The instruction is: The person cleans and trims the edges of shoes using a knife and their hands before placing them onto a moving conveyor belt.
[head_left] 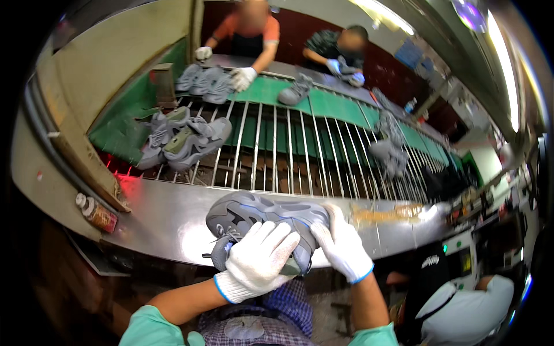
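A dark grey sneaker (259, 216) lies on its side on the steel ledge (161, 216) in front of me, its sole turned away from me. My left hand (259, 259), in a white knit glove, grips the shoe's near side by the laces. My right hand (341, 245), also gloved, presses on the heel end at the right.
Beyond the ledge runs a rack of metal bars (277, 150) over a green belt (340, 106). Grey sneakers (182, 141) lie at its left, more shoes (389, 150) at right. Two gloved people (248, 40) handle shoes across the line. Another person (467, 311) sits lower right.
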`<state>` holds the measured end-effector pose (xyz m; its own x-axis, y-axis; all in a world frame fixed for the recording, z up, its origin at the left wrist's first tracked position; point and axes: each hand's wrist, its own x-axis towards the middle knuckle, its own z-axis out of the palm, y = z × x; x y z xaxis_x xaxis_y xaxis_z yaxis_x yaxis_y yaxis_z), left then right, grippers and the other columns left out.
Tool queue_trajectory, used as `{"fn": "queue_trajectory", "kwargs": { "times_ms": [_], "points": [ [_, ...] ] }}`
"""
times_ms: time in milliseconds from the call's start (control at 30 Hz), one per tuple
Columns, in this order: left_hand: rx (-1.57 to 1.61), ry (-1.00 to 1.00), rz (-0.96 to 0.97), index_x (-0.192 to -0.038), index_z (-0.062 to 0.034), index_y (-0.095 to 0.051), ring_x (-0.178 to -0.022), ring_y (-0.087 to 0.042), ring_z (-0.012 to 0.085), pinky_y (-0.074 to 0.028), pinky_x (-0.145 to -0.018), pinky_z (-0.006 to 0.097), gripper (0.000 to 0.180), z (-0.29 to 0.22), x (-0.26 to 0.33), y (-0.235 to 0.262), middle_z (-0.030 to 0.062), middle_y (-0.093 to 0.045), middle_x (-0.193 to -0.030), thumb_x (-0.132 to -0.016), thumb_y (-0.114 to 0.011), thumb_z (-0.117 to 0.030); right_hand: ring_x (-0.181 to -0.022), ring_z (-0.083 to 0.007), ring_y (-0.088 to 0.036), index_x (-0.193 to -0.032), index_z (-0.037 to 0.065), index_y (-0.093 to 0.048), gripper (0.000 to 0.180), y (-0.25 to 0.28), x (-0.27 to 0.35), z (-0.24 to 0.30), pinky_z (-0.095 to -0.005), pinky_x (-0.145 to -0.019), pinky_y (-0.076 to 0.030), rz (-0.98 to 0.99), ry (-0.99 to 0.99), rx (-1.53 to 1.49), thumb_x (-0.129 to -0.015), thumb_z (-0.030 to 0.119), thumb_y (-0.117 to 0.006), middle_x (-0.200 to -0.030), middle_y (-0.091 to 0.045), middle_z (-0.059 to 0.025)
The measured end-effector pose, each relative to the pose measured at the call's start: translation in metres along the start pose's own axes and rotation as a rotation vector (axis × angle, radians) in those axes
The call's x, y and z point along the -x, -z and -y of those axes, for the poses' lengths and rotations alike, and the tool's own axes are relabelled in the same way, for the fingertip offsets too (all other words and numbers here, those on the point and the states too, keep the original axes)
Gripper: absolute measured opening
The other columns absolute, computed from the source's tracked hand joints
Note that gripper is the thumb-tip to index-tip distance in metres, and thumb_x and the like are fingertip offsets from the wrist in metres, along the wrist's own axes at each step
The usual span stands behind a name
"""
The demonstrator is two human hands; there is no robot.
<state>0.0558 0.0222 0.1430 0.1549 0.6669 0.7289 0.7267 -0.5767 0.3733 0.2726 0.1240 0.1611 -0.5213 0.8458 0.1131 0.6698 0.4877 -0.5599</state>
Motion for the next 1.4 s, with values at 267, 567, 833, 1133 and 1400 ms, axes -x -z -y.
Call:
{"fn": "queue_trajectory", "kwargs": {
  "times_ms": [267,567,833,1133,1400],
  "points": [
    [0.060,-0.062,-0.006,-0.121,-0.0002,-0.069,-0.093,-0.075,0.0393,-0.061,-0.086,0.045,0.071,0.019,-0.021,0.009,0.0189,-0.075,-0.108,-0.063,-0.100,-0.027,-0.123,-0.0443,-0.069,-0.146,0.003,-0.058,0.059,0.026,-0.041,-0.013,-0.0471,-0.109,-0.053,0.218,0.025,-0.136,-0.109,0.049,-0.053,-0.134,-0.070,-0.0285],
    [0.520,0.672,-0.112,-0.145,-0.0048,-0.065,-0.117,-0.071,0.0166,-0.054,-0.108,0.035,0.069,0.100,-0.020,0.075,0.0085,-0.076,-0.127,-0.085,-0.093,-0.024,-0.128,-0.0388,-0.069,-0.155,0.003,-0.054,0.066,-0.038,-0.099,0.071,-0.0430,-0.109,-0.055,-0.371,0.339,-0.210,-0.102,0.040,-0.069,-0.148,-0.065,-0.0212],
    [0.713,0.654,-0.199,-0.145,0.0027,-0.059,-0.124,-0.065,0.0172,-0.051,-0.112,0.036,0.068,0.125,-0.020,0.081,0.0076,-0.071,-0.133,-0.090,-0.091,-0.022,-0.122,-0.0491,-0.070,-0.168,0.000,-0.019,0.108,-0.117,-0.068,0.047,-0.0486,-0.105,-0.059,0.155,0.083,-0.170,-0.092,0.052,-0.076,-0.142,-0.064,-0.0348],
    [0.448,0.030,-0.003,-0.138,0.0010,-0.065,-0.128,-0.068,0.0435,-0.055,-0.110,0.052,0.058,0.008,0.014,0.011,0.0239,-0.068,-0.136,-0.088,-0.086,-0.017,-0.105,-0.0253,-0.065,-0.142,0.008,-0.045,0.070,-0.224,-0.050,0.022,-0.0376,-0.096,-0.054,-0.068,-0.270,-1.178,-0.096,0.047,-0.080,-0.122,-0.067,-0.0120],
    [0.076,0.601,-0.095,-0.127,-0.0024,-0.074,-0.112,-0.075,0.0340,-0.061,-0.100,0.043,0.043,0.110,0.118,0.060,0.0189,-0.074,-0.128,-0.088,-0.081,-0.020,-0.080,-0.0148,-0.065,-0.127,0.011,-0.064,0.028,-0.094,-0.182,-0.159,-0.0351,-0.073,-0.054,-0.588,-0.322,-1.495,-0.108,0.031,-0.068,-0.092,-0.069,-0.0012]
  ]
}}
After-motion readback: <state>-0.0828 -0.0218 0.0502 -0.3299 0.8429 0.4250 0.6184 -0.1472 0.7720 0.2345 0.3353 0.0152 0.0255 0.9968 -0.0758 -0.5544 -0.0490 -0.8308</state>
